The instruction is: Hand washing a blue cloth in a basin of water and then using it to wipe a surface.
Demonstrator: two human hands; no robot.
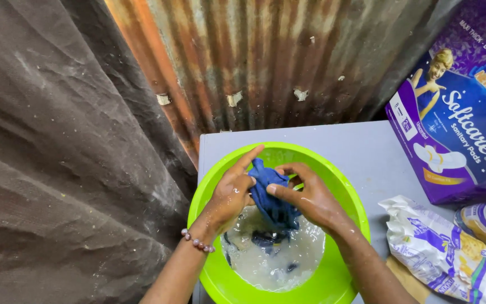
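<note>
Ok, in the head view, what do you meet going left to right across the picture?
Dark tarp → bead bracelet → left hand → blue cloth → right hand → white crumpled bag → purple box.

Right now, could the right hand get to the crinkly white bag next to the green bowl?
Probably yes: the right hand is gripping the blue cloth, but the white bag lies uncovered beside the green bowl, nothing between.

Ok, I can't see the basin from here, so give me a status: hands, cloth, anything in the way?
Left hand and right hand both gripping blue cloth. Cloth half out of soapy water in green basin. Nothing blocking.
</note>
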